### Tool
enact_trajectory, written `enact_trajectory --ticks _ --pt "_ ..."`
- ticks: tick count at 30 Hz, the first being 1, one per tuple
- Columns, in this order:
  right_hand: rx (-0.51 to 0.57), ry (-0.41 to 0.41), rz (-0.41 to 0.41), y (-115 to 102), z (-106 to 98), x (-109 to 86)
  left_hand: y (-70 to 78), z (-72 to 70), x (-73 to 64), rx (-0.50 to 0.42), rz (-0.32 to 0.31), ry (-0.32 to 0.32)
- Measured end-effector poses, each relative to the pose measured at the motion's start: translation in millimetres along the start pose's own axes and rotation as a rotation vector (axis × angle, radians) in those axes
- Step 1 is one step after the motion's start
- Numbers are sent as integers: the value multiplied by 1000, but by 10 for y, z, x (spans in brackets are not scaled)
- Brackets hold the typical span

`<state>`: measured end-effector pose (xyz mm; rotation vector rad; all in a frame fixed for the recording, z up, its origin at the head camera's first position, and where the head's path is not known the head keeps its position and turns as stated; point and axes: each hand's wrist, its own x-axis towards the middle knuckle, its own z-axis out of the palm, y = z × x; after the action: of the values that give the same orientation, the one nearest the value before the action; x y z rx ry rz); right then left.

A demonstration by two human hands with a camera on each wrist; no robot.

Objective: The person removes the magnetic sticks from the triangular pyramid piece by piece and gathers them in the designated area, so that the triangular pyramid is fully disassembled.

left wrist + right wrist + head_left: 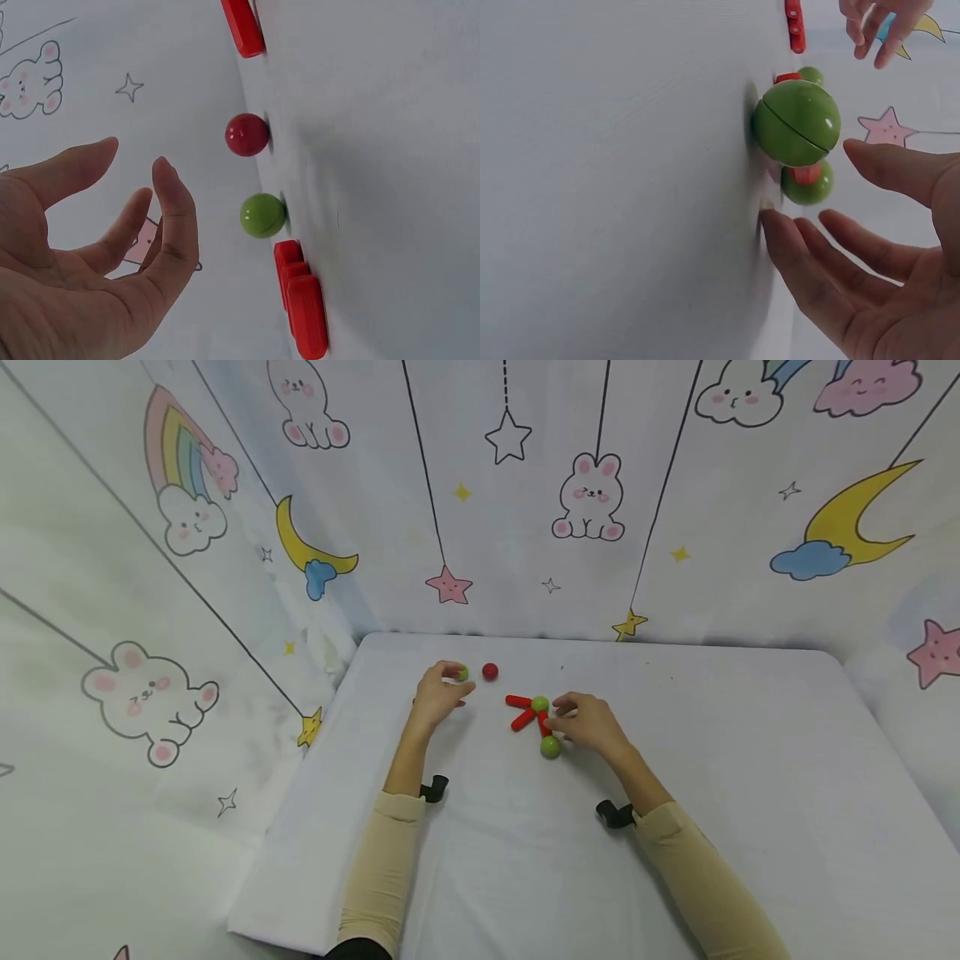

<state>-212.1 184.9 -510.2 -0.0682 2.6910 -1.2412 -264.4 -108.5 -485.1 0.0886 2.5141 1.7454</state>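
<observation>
My left hand (438,695) hovers over the far left of the table, fingers loosely bent and thumb apart, holding nothing. Close by are a green ball (262,215), partly hidden in the head view, and a dark red ball (247,135). My right hand (590,724) is beside a cluster of red rods and green balls, thumb and fingers spread. Its thumb is near the closest green ball (796,122), apart from it. That ball meets the end of a red rod (543,724); a second green ball (540,703) is at its other end. Two more red rods (522,720) (518,701) lie alongside.
A white cloth covers the table (750,760), with a patterned curtain (510,527) behind and at the sides. Another red rod (244,28) lies beyond the dark red ball in the left wrist view. Black wrist mounts (615,815) sit on both forearms.
</observation>
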Motion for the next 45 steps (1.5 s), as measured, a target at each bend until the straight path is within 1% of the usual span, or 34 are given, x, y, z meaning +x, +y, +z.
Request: enact_trajectory --ticks 3,7,10,14,19,26,30,34,37,41,45 --pt "1 4 -1 -53 -5 59 8 51 -22 1 0 -23" --pt "-7 4 -25 -126 -3 152 3 108 -47 11 0 -49" --pt "-9 -3 -36 -168 11 214 8 156 -64 1 -4 -88" --pt "-22 -29 -30 -197 47 288 5 234 -68 -21 -19 -135" --pt "-38 -50 -12 -210 90 320 26 315 -91 -15 -29 -155" --pt "-53 10 -15 -175 137 321 50 392 -115 17 -23 -195" --pt "-25 41 15 -157 146 316 38 427 -106 20 -11 -202" --pt "3 50 50 -135 140 305 21 453 -94 3 -8 -217" --pt "13 56 66 -98 132 298 18 476 -96 -8 -24 -246" --pt "44 73 92 -53 125 289 29 532 -109 0 -40 -300" --pt "81 99 123 -34 114 278 47 629 -124 34 -46 -351"
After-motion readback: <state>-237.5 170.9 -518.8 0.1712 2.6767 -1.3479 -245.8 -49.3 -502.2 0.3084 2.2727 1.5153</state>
